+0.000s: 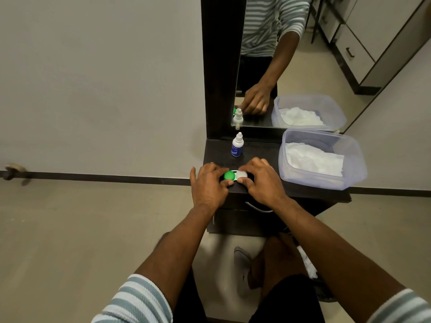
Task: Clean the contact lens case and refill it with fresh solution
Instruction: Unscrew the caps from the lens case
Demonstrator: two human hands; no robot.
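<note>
Head view: the contact lens case (235, 175) is held at the front edge of the dark table (261, 150) — green cap (229, 175) pinched by the left hand (208, 183), white cap (241, 175) by the right hand (262, 180). Behind it stands the solution bottle (237, 145); a tissue-filled plastic container (320, 159) is placed at right.

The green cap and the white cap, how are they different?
The green cap is bright green; the white cap is pale white. The green cap sits under the left hand, the white cap under the right hand. Both are round and sit side by side on the case.
</note>
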